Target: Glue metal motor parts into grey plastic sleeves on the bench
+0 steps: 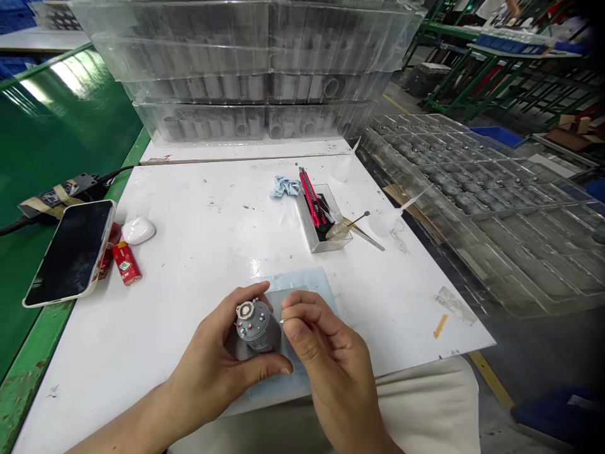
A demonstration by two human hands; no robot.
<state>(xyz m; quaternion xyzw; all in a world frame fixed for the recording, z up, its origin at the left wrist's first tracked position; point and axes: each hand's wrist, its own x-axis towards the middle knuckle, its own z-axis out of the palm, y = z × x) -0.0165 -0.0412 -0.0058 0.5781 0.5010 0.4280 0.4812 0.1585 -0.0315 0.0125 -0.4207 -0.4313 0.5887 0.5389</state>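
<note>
My left hand [222, 356] wraps round a small grey cylinder [259, 328], which looks like a model part. Its end faces up towards me and carries a pale ring and several tiny red and silvery studs. Just right of it, my right hand [326, 353] pinches with thumb and fingertips. A tiny light-coloured bit [282, 321] shows at those fingertips, too small to name. The two hands are close, with the fingertips apart from the cylinder. Beneath them lies a light blue cloth or mat [316, 284] on the white table.
An open box [326, 243] holds red-handled cutters or knives and other tools. Near it are a crumpled blue cloth [285, 186] and white nozzle bottles [385, 221]. A phone [70, 252], red lighter [126, 263] and white case [138, 231] lie left. Clear trays [208, 123] stack behind.
</note>
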